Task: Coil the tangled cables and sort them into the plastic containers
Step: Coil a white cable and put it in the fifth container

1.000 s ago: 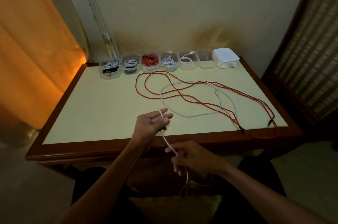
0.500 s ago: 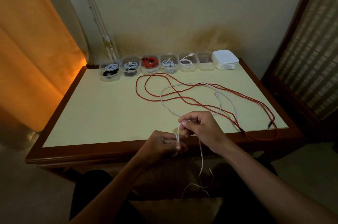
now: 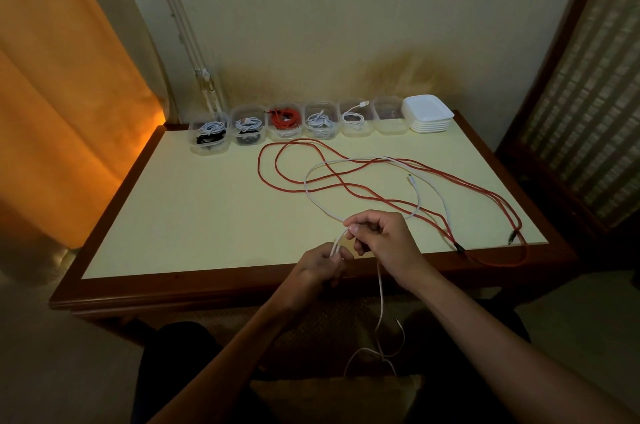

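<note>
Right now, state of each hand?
Left hand: closed, holding loops of the white cable.
Right hand: closed, pinching the same white cable.

A home room: orange curtain (image 3: 69, 94), wooden table (image 3: 207, 216) and cane-backed chair (image 3: 581, 112).

The pale tabletop (image 3: 194, 216) carries a back row of plastic containers (image 3: 320, 124), stacked lids (image 3: 428, 117), and loose red cable (image 3: 346, 186) and white cable (image 3: 311, 195).
</note>
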